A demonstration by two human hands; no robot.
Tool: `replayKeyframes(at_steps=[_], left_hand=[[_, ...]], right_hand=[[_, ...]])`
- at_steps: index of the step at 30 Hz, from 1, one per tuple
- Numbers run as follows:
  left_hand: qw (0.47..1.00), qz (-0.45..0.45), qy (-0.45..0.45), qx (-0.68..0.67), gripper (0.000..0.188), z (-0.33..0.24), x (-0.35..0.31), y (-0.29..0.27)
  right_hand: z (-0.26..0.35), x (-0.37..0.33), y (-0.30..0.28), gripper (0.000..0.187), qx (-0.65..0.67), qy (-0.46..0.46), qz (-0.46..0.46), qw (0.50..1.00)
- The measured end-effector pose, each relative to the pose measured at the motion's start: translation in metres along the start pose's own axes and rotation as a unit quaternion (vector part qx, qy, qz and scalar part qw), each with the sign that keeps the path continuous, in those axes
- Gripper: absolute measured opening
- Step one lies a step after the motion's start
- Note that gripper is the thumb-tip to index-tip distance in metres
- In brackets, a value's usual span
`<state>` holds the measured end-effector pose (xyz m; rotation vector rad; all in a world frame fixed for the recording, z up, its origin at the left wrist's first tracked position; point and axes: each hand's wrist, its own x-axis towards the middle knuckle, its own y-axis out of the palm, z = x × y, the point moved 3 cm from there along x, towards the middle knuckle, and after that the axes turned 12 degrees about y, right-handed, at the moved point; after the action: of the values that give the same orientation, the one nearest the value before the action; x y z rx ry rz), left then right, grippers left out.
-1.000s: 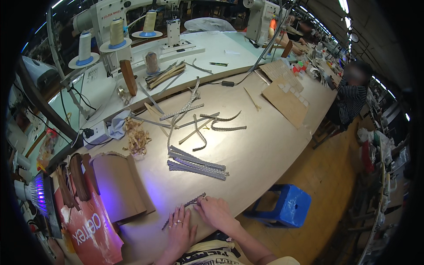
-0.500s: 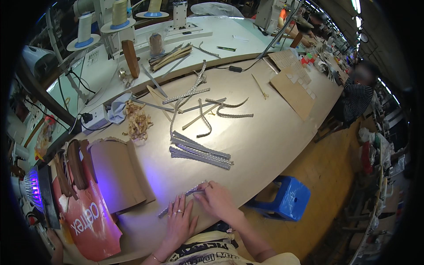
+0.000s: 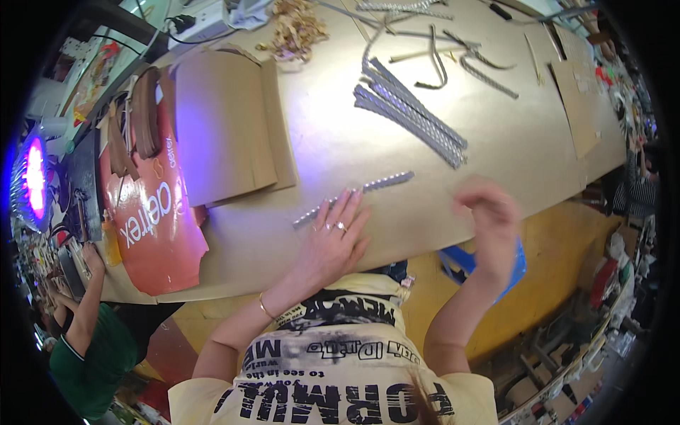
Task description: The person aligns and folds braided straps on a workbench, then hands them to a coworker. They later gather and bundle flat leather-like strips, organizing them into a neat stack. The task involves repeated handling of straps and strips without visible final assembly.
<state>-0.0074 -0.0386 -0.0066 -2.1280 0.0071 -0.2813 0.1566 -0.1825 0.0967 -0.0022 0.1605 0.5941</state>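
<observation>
Rests the nearer left hand [image 3: 336, 238], spread and ungripping, across the braided strip [image 3: 387, 182] slanting lengthwise up rightward; cannot tell the grip of the blurred right hand [image 3: 490, 212].

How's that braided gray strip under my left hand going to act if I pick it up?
The braided strip will probably flex, since similar braided pieces lie curved beyond it. It looks slender, so likely light. It seems flattish, so it probably won't roll.
</observation>
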Motion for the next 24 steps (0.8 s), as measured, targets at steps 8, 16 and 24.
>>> replayKeyframes(at_steps=[8,16,24], left_hand=[[0.999,0.002,-0.032,0.014,0.057,-0.009,-0.001,0.007],[0.997,-0.005,-0.082,0.015,0.069,-0.007,0.019,0.011],[0.994,0.023,-0.09,0.049,0.068,-0.008,0.019,0.017]], right_hand=[[-0.059,0.014,0.032,0.04,-0.41,0.045,-0.138,0.9],[-0.072,0.015,0.041,0.021,-0.351,0.098,-0.112,0.924],[-0.077,0.01,0.04,0.015,-0.294,0.114,-0.116,0.942]])
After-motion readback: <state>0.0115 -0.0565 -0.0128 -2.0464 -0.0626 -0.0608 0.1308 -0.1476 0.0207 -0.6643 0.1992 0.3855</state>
